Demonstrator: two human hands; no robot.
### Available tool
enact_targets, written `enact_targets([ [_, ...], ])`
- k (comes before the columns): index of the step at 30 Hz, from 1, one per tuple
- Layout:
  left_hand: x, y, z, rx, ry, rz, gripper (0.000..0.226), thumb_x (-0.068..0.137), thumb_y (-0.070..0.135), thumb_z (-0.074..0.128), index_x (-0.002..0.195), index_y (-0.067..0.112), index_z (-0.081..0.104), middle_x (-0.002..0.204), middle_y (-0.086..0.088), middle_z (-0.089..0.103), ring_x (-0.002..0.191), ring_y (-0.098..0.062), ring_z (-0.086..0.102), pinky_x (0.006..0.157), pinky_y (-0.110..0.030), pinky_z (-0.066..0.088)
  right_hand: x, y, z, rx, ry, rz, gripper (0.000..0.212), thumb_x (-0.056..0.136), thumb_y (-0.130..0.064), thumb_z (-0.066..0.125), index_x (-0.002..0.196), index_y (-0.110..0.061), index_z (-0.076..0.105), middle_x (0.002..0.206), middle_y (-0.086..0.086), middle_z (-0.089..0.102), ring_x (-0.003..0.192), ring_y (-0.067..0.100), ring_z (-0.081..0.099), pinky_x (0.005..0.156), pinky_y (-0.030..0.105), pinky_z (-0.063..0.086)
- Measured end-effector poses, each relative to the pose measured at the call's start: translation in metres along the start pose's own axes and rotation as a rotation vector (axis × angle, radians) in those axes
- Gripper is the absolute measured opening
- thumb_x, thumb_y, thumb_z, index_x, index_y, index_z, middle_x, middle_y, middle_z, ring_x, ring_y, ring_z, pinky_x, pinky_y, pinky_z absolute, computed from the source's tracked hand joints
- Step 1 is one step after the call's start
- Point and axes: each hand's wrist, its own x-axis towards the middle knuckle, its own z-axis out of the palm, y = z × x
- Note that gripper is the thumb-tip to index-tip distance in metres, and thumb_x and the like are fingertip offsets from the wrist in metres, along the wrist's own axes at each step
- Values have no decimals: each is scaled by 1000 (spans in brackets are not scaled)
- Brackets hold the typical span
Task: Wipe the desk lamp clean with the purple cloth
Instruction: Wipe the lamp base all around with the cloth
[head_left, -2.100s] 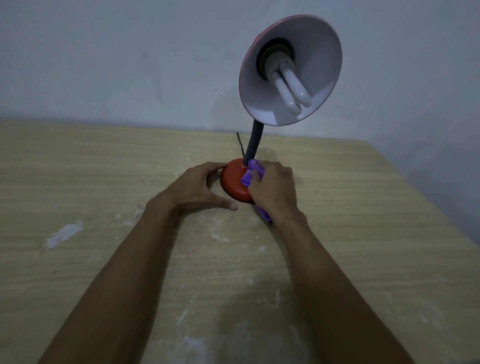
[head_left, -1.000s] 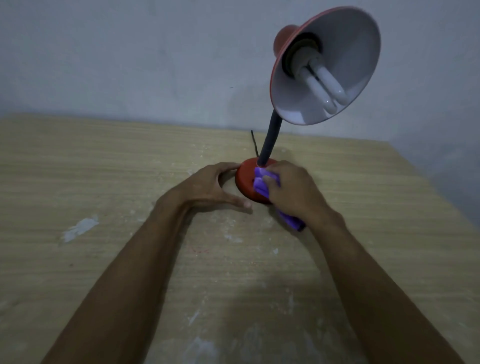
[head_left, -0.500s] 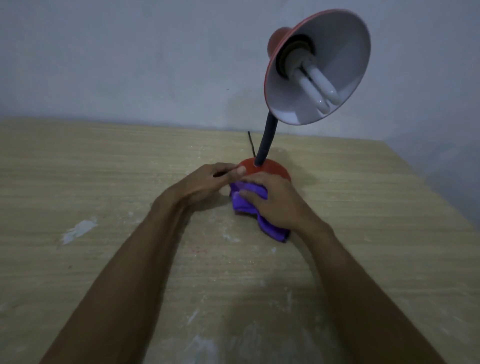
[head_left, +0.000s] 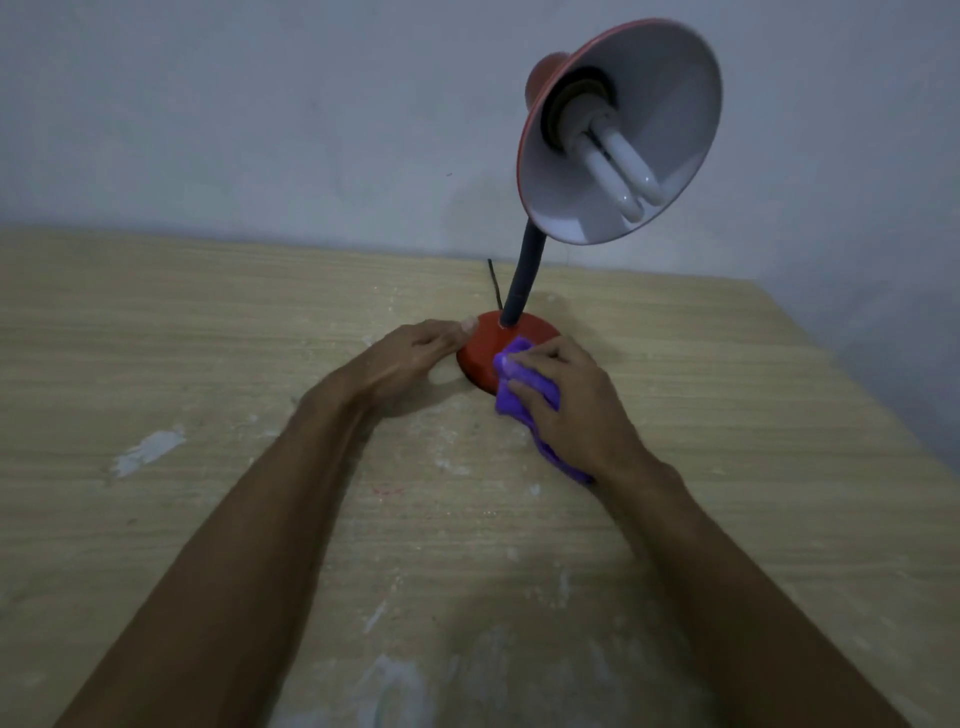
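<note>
A desk lamp stands at the back of the wooden table (head_left: 156, 332). It has a round red base (head_left: 485, 345), a dark bendy neck (head_left: 524, 275) and a red shade (head_left: 618, 140), white inside, with a white bulb. My right hand (head_left: 566, 400) grips the crumpled purple cloth (head_left: 511, 387) and presses it against the front right of the base. My left hand (head_left: 410, 358) lies at the base's left edge, its fingertips touching the rim.
A thin black cord (head_left: 493, 283) runs back from the base toward the pale wall (head_left: 260, 114). White smears and flecks mark the tabletop. The table's right edge (head_left: 852, 395) slants down at the far right.
My right hand slid the cloth from the front left of the base round to its front right. More of the red base shows on the left. My left hand stayed at the rim.
</note>
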Motion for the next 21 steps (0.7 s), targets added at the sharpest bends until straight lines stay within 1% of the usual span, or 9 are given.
enact_targets([
  [2,0,-2,2,34,-7,-8,98,75,97,43,150,36,54,156,8,53,141,-15,49,118,-41,36,-1,4,-11,9,7,-11,33,99,-24,68,131,-18,70,124,-8,58,113,2,52,101,8,38],
  [5,-1,-7,3,50,-15,-24,100,72,94,56,154,37,47,157,9,50,136,-11,50,115,-41,39,4,5,-10,16,221,220,34,101,-25,64,133,-16,68,130,2,61,118,14,56,100,11,35],
  [8,1,-9,4,73,-9,0,98,73,89,62,153,36,47,154,11,53,130,-8,53,110,-35,42,1,-11,11,-60,56,118,34,102,-29,62,136,-24,66,136,-2,60,121,12,49,101,14,34],
  [10,2,-10,4,93,0,8,101,72,94,57,154,35,47,155,9,52,134,-11,53,112,-38,42,-2,-18,12,-106,-132,28,35,102,-32,60,137,-27,64,137,-8,59,119,9,44,101,24,37],
  [12,2,-11,6,98,15,13,104,72,98,48,155,35,47,157,8,51,138,-13,50,114,-40,40,-4,-17,2,-62,-315,-7,34,102,-33,61,135,-28,65,133,-10,61,116,5,45,99,26,38],
  [14,2,-10,7,106,32,9,96,79,94,45,155,34,47,158,7,49,140,-15,49,116,-42,39,-2,-14,-8,32,-279,11,32,102,-33,61,134,-28,65,130,-11,63,116,3,49,101,23,40],
  [16,4,-12,7,128,65,8,81,89,82,50,153,33,49,156,5,52,140,-17,50,115,-42,40,9,-10,-12,82,-66,1,32,102,-28,62,134,-25,65,130,-11,62,116,-2,47,101,10,33],
  [18,6,-16,7,179,79,42,72,91,69,63,152,32,50,153,6,55,136,-15,53,110,-35,42,20,-4,-7,-32,-10,-52,32,102,-26,61,133,-22,67,131,-7,64,116,-1,45,100,3,26],
  [21,7,-19,6,286,80,72,77,86,63,74,152,32,49,152,7,56,132,-12,54,107,-31,43,18,8,-2,-179,-139,-75,35,103,-34,56,136,-24,65,133,-5,65,121,17,54,102,21,34],
])
